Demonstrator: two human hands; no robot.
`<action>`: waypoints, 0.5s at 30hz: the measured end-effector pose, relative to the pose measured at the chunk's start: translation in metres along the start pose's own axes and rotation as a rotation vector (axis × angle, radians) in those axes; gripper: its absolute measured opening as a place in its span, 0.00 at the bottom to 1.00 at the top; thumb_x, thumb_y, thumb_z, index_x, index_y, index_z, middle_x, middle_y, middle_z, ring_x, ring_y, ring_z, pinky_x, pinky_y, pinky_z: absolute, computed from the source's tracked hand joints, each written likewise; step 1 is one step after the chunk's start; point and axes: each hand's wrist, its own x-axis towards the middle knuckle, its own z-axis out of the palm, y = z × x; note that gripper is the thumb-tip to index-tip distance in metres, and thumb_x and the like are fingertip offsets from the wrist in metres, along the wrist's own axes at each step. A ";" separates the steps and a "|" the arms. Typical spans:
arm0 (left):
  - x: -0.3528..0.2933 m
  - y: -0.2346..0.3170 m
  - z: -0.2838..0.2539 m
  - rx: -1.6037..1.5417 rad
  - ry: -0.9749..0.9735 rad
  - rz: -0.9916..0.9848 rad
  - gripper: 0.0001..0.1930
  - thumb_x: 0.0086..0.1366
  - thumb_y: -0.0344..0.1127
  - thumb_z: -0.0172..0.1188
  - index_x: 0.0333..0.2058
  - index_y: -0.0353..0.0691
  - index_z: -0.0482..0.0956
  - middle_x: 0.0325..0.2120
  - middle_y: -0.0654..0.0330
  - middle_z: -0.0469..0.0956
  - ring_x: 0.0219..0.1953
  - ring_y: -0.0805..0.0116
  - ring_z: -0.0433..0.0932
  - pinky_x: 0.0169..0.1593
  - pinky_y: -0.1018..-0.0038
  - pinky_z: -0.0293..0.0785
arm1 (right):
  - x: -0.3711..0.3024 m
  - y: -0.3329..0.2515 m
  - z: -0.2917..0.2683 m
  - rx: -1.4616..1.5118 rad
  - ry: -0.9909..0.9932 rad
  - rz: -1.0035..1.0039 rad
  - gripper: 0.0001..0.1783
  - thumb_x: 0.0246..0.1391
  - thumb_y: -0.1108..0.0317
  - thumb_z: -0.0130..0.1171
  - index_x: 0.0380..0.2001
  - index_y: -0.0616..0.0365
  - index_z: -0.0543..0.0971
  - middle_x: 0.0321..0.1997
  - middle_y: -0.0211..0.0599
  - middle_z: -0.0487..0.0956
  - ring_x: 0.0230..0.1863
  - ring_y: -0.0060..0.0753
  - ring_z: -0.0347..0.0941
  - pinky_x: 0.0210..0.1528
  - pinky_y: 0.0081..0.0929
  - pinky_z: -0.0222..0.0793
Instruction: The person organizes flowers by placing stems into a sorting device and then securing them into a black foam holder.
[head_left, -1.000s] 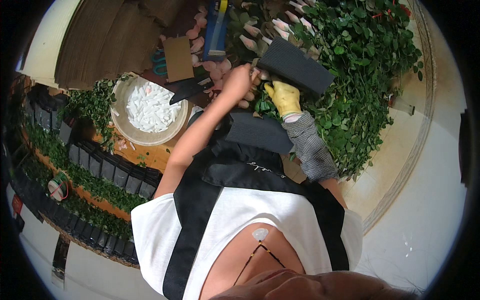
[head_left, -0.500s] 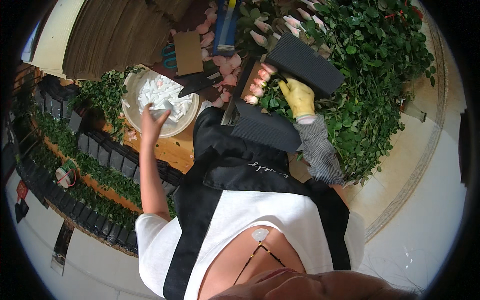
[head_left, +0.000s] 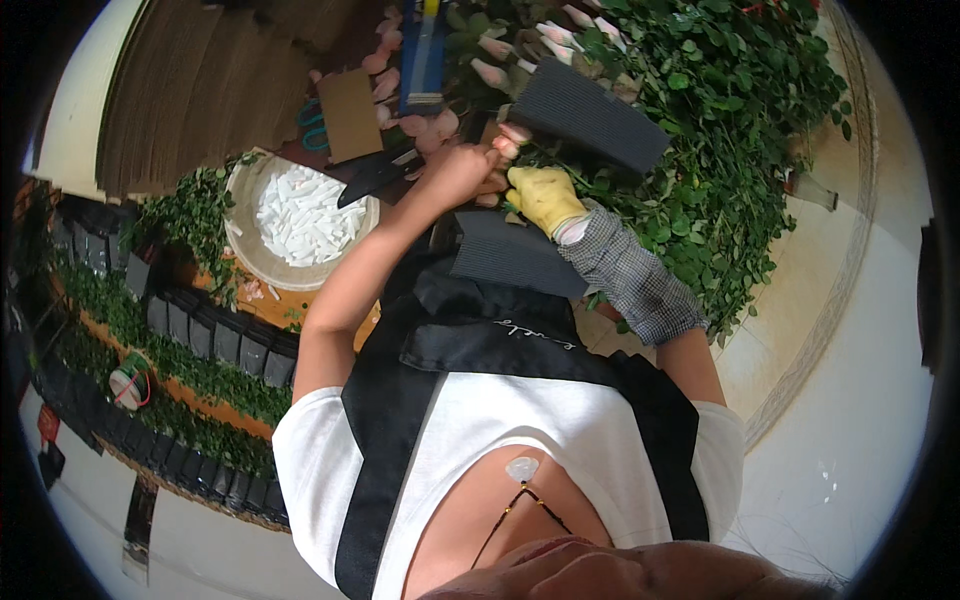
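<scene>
My bare left hand (head_left: pixel 462 178) reaches over the pink roses (head_left: pixel 508 141), fingers curled at the blooms; what it holds, if anything, is hidden. Close to its right, my right hand (head_left: pixel 543 199) wears a yellow glove, with its fingers bent inward beside the roses; I cannot make out anything in them. The roses lie between two flaps of dark grey corrugated sheet, a far flap (head_left: pixel 592 116) and a near flap (head_left: pixel 515 255) by my apron. My left hand and forearm cover part of the row of blooms.
Left of my forearm stands a round tub (head_left: pixel 236 215) of small white pieces. Behind it are black-handled scissors or a knife (head_left: pixel 378 178), a brown card (head_left: pixel 351 115) and a cardboard stack (head_left: pixel 215 95). Leafy stems (head_left: pixel 690 200) heap on the right; wrapped sleeves (head_left: pixel 205 330) line the left.
My left hand has swung from the white pieces in the tub rightward to the roses. My gloved right hand has shifted slightly left, its fingers now more bent.
</scene>
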 end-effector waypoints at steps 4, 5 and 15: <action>0.009 0.000 0.009 0.329 -0.015 0.212 0.15 0.57 0.38 0.62 0.41 0.35 0.79 0.31 0.56 0.80 0.32 0.63 0.82 0.30 0.68 0.78 | -0.007 0.005 0.004 -0.027 -0.046 -0.002 0.11 0.50 0.61 0.66 0.31 0.55 0.77 0.32 0.39 0.82 0.34 0.43 0.81 0.35 0.38 0.76; 0.008 0.004 0.010 0.364 0.015 0.274 0.15 0.57 0.38 0.62 0.39 0.34 0.79 0.31 0.55 0.80 0.31 0.63 0.82 0.28 0.68 0.78 | -0.009 0.005 0.009 -0.049 -0.060 0.012 0.12 0.50 0.60 0.66 0.32 0.55 0.77 0.32 0.38 0.83 0.34 0.41 0.82 0.35 0.37 0.76; 0.022 0.006 0.002 0.022 -0.251 0.066 0.20 0.56 0.48 0.68 0.37 0.36 0.80 0.30 0.50 0.82 0.32 0.53 0.83 0.36 0.60 0.80 | -0.016 0.019 0.020 0.212 0.124 -0.007 0.11 0.52 0.59 0.61 0.29 0.55 0.75 0.28 0.38 0.80 0.31 0.47 0.80 0.34 0.44 0.76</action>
